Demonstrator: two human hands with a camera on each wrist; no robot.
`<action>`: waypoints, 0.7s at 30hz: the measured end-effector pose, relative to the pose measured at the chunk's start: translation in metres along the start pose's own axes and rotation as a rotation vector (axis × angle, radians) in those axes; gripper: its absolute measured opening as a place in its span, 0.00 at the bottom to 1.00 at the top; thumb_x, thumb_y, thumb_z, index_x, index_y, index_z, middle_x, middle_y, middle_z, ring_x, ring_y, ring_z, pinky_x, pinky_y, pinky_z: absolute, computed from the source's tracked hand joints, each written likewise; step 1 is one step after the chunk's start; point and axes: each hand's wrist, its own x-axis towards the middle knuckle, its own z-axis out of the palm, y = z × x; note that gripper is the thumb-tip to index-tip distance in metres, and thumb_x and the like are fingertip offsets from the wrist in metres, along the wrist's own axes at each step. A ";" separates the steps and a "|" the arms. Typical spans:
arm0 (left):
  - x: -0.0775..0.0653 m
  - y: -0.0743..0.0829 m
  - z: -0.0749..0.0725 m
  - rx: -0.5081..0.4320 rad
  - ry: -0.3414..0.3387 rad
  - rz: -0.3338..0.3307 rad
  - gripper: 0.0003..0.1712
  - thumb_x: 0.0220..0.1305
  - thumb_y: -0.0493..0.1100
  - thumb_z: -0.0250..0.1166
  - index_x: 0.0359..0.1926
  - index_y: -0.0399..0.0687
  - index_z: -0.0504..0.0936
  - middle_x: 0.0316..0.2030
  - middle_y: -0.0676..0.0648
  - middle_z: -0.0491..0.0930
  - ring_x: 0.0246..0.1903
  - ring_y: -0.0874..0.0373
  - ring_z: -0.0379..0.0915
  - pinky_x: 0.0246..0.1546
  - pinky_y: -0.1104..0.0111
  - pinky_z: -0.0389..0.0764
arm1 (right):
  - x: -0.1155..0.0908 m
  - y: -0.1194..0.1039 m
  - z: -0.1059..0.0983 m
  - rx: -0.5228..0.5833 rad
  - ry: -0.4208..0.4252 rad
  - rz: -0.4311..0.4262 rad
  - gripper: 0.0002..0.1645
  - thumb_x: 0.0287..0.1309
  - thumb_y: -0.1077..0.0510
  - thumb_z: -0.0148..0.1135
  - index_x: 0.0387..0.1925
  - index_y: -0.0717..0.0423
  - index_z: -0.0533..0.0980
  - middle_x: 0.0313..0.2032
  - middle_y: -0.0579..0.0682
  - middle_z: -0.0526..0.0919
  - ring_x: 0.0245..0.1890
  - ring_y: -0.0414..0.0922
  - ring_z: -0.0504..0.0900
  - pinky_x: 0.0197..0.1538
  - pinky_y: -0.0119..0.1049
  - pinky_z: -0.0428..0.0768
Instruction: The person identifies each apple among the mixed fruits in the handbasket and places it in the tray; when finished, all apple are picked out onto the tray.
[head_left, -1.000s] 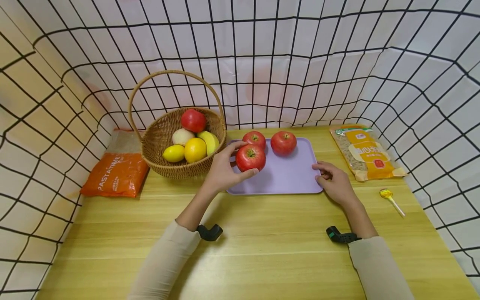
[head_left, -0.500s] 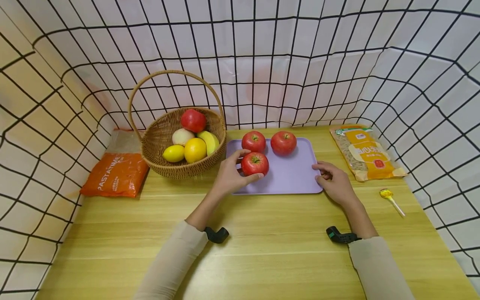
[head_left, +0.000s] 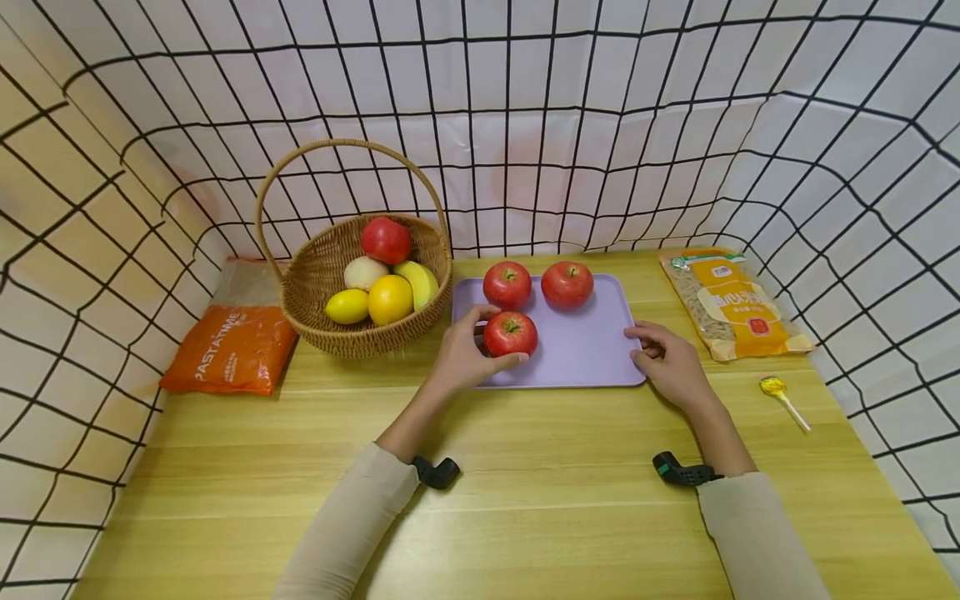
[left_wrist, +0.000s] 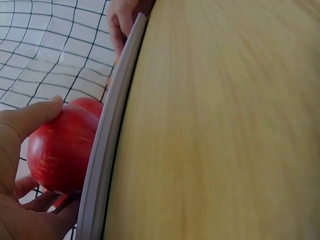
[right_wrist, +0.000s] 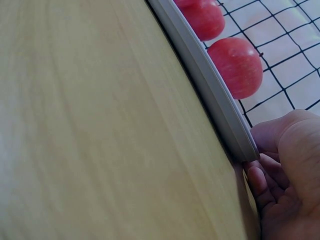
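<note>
In the head view my left hand [head_left: 461,354] holds a red apple [head_left: 511,334] at the front left of the lilac tray [head_left: 592,350]. The left wrist view has the thumb on one side of this apple [left_wrist: 65,150] and the fingers round the other, low by the tray's rim [left_wrist: 107,135]. Behind it on the tray stand two more red apples, one at the left [head_left: 507,285] and one beside it [head_left: 567,286]. My right hand [head_left: 671,367] pinches the tray's right edge, its thumb on the rim and fingers curled below, as the right wrist view shows.
Left of the tray stands a wicker basket [head_left: 367,340] of fruit with a tall handle. An orange PASTATIME bag [head_left: 232,350] lies beyond it. At the right are a bag of grain [head_left: 735,304] and a yellow lollipop [head_left: 774,387]. A black-lined white backdrop [head_left: 540,125] encloses the table.
My left hand has carried its apple slightly right and toward the front, down onto the tray, away from the apple behind. The right hand has stayed at the tray's edge.
</note>
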 end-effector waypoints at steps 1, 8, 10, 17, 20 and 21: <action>0.000 0.000 0.000 0.003 -0.001 0.003 0.43 0.46 0.56 0.85 0.61 0.57 0.74 0.58 0.50 0.80 0.53 0.51 0.82 0.57 0.56 0.83 | 0.000 0.001 0.000 0.000 0.002 -0.001 0.21 0.68 0.63 0.61 0.61 0.58 0.80 0.68 0.60 0.75 0.44 0.45 0.74 0.42 0.16 0.69; -0.002 0.000 -0.002 0.028 -0.020 0.028 0.47 0.45 0.57 0.85 0.64 0.57 0.72 0.59 0.51 0.78 0.55 0.52 0.81 0.59 0.56 0.82 | 0.000 0.001 0.000 0.003 0.000 0.004 0.21 0.68 0.63 0.61 0.61 0.57 0.80 0.68 0.60 0.75 0.44 0.46 0.74 0.42 0.16 0.69; -0.004 0.000 -0.004 0.033 -0.020 0.027 0.49 0.45 0.59 0.85 0.66 0.56 0.72 0.61 0.51 0.77 0.56 0.51 0.81 0.60 0.56 0.82 | 0.000 0.000 0.000 0.005 -0.004 0.008 0.21 0.68 0.63 0.61 0.61 0.57 0.80 0.68 0.60 0.75 0.44 0.47 0.74 0.42 0.16 0.69; -0.016 0.016 -0.028 0.057 -0.009 0.065 0.51 0.46 0.61 0.83 0.68 0.52 0.72 0.64 0.46 0.77 0.59 0.43 0.80 0.61 0.53 0.81 | -0.001 -0.002 -0.002 0.007 -0.016 0.017 0.21 0.69 0.62 0.60 0.62 0.57 0.79 0.69 0.61 0.74 0.47 0.49 0.75 0.43 0.16 0.69; -0.021 0.027 -0.042 0.030 -0.010 0.098 0.47 0.49 0.58 0.83 0.68 0.52 0.73 0.63 0.48 0.77 0.59 0.43 0.81 0.61 0.55 0.82 | 0.000 0.000 -0.001 0.001 -0.019 0.021 0.21 0.69 0.62 0.60 0.62 0.57 0.79 0.69 0.60 0.74 0.47 0.48 0.74 0.44 0.17 0.69; -0.023 0.031 -0.047 0.023 -0.010 0.108 0.46 0.50 0.57 0.82 0.68 0.53 0.73 0.63 0.48 0.78 0.59 0.44 0.81 0.61 0.56 0.82 | 0.000 0.000 0.000 -0.002 -0.018 0.021 0.21 0.69 0.62 0.60 0.62 0.57 0.79 0.69 0.59 0.74 0.47 0.47 0.74 0.44 0.17 0.69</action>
